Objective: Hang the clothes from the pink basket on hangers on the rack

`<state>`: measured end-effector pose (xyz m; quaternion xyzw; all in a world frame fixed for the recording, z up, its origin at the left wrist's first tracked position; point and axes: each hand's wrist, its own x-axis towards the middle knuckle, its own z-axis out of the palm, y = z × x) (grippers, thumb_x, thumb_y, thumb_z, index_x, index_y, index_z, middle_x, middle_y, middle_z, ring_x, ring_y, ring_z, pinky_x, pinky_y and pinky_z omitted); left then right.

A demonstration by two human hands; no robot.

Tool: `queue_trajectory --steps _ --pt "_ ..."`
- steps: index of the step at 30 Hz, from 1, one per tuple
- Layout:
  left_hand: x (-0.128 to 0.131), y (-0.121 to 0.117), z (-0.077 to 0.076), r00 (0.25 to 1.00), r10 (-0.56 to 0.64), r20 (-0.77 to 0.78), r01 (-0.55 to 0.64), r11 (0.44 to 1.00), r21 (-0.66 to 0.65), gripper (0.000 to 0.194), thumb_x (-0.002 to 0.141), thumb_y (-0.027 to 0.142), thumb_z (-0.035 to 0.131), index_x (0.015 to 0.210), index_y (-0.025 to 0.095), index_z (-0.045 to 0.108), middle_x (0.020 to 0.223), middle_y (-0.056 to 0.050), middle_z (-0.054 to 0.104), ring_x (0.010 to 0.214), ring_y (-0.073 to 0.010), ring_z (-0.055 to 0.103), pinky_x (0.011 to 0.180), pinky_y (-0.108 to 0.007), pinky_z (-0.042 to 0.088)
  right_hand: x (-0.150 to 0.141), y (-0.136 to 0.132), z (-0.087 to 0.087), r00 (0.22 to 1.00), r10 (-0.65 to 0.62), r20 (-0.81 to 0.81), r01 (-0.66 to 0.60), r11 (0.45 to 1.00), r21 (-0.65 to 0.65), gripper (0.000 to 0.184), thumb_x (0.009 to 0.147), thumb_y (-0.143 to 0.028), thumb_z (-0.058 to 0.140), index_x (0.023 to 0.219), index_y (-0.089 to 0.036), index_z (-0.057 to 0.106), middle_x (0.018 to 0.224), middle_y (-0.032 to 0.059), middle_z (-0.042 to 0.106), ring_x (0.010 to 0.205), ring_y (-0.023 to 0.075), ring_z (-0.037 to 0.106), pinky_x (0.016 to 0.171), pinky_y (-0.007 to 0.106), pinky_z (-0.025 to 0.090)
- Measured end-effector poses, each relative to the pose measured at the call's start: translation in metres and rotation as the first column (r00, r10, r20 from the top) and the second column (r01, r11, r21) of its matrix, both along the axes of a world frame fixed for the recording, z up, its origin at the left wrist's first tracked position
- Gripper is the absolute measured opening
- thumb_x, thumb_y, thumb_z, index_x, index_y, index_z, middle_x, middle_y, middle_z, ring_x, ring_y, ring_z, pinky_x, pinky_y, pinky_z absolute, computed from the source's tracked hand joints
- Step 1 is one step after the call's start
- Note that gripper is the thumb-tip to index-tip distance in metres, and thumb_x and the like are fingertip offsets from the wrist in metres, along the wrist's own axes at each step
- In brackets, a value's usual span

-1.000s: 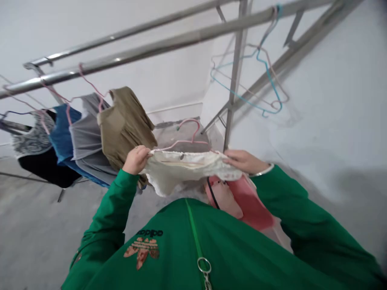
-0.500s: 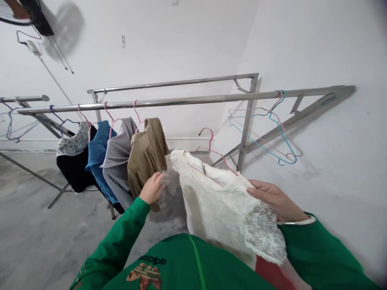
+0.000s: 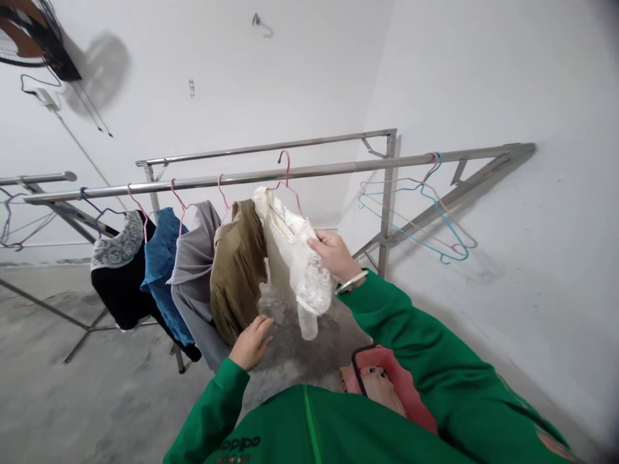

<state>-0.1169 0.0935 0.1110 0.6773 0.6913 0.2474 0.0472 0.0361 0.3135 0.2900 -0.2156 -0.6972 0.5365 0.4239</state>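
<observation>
A white lace blouse (image 3: 290, 254) hangs on a pink hanger (image 3: 287, 174), whose hook is level with the front rail (image 3: 329, 171); whether it rests on the rail I cannot tell. My right hand (image 3: 336, 254) grips the blouse at its shoulder, near the hanger's end. Lower down, my left hand (image 3: 251, 341) holds nothing, its fingers apart, in front of the hem of an olive-brown shirt (image 3: 236, 264). To the left on the same rail hang a grey top (image 3: 196, 258), a blue top (image 3: 162, 251) and a black top with a lace yoke (image 3: 118, 270).
Two bare hangers (image 3: 435, 200) hang at the rail's right end, near the wall. A pink basket (image 3: 401, 380) with cloth in it stands on the floor below my right arm. Another rack's rail (image 3: 43, 178) juts in at the left. A fan (image 3: 36, 38) is mounted top left.
My right hand has carried the blouse and hanger up and left to the rail, beside the olive-brown shirt. My left hand has dropped lower. The pink basket has come into fuller view.
</observation>
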Motion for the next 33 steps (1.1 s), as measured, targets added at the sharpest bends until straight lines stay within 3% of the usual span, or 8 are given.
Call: queue_trajectory --steps 8,12,18,23,27,29,31,33 --pt "-0.009 -0.020 -0.004 0.996 0.044 0.072 -0.041 0.998 -0.048 0.036 0.092 0.023 0.042 0.126 0.022 0.053 0.125 -0.014 0.058 0.097 -0.0203 0.067 0.090 -0.035 0.058 -0.054 0.014 -0.019 0.981 -0.130 0.142 0.113 0.986 0.125 0.023 0.070 -0.040 0.046 0.065 -0.018 0.049 0.064 -0.0012 0.046 0.067 0.0132 0.042 0.062 0.026 0.031" --pt "-0.013 -0.021 -0.011 0.997 0.054 0.061 -0.051 0.997 -0.061 0.036 0.092 0.021 0.041 0.125 0.020 0.054 0.125 -0.014 0.059 0.096 -0.0197 0.067 0.090 -0.037 0.058 -0.062 0.010 -0.027 0.973 -0.136 0.184 0.112 0.985 0.135 0.020 0.073 -0.037 0.044 0.069 -0.018 0.050 0.067 -0.0012 0.049 0.069 0.0138 0.045 0.064 0.026 0.032" --pt "-0.016 -0.017 -0.019 1.000 0.007 0.027 -0.004 0.996 -0.088 0.035 0.092 0.022 0.042 0.125 0.018 0.055 0.125 -0.014 0.059 0.114 -0.0238 0.063 0.094 -0.038 0.056 -0.069 0.003 -0.027 0.954 -0.166 0.250 0.121 0.975 0.186 0.019 0.077 -0.034 0.043 0.067 -0.019 0.047 0.064 -0.0019 0.044 0.066 0.0131 0.043 0.064 0.026 0.032" --pt "-0.010 -0.012 -0.023 0.999 -0.045 -0.007 0.043 0.990 -0.134 0.034 0.092 0.021 0.044 0.123 0.020 0.057 0.123 -0.012 0.061 0.110 -0.0221 0.064 0.092 -0.036 0.057 -0.066 -0.008 -0.040 0.972 -0.140 0.187 0.092 0.966 0.241 0.025 0.085 -0.042 0.044 0.078 -0.018 0.053 0.072 0.0005 0.052 0.070 0.0146 0.049 0.070 0.028 0.040" --pt "0.002 -0.004 -0.029 0.988 -0.153 -0.023 0.143 0.959 -0.243 0.032 0.091 0.019 0.047 0.120 0.019 0.058 0.118 -0.011 0.063 0.105 -0.0214 0.066 0.091 -0.035 0.057 -0.033 -0.019 -0.085 0.985 -0.148 0.094 0.115 0.951 0.287 0.037 0.086 -0.050 0.052 0.102 -0.017 0.055 0.101 0.0089 0.060 0.087 0.0172 0.058 0.083 0.033 0.047" --pt "0.011 0.000 -0.032 0.973 -0.230 -0.012 0.214 0.925 -0.313 0.031 0.091 0.019 0.047 0.119 0.018 0.059 0.119 -0.013 0.064 0.106 -0.0220 0.066 0.091 -0.036 0.056 -0.003 -0.022 -0.123 0.954 -0.179 0.240 0.121 0.964 0.238 0.036 0.089 -0.048 0.052 0.107 -0.016 0.055 0.106 0.0101 0.061 0.091 0.0168 0.059 0.087 0.033 0.048" --pt "0.023 0.004 -0.036 0.950 -0.312 0.011 0.291 0.872 -0.394 0.031 0.092 0.020 0.046 0.119 0.017 0.059 0.120 -0.014 0.064 0.107 -0.0222 0.065 0.092 -0.036 0.056 0.039 -0.024 -0.170 0.840 -0.109 0.532 0.078 0.994 0.081 0.030 0.090 -0.042 0.052 0.104 -0.016 0.059 0.097 0.0074 0.065 0.085 0.0151 0.060 0.084 0.030 0.048" --pt "0.037 0.010 -0.040 0.921 -0.388 0.037 0.359 0.808 -0.467 0.031 0.093 0.022 0.045 0.120 0.016 0.059 0.120 -0.014 0.064 0.108 -0.0229 0.065 0.093 -0.037 0.054 0.089 -0.031 -0.221 0.664 0.021 0.747 0.091 0.990 -0.109 0.020 0.086 -0.034 0.061 0.087 -0.015 0.064 0.079 0.0043 0.067 0.076 0.0147 0.061 0.078 0.029 0.048"
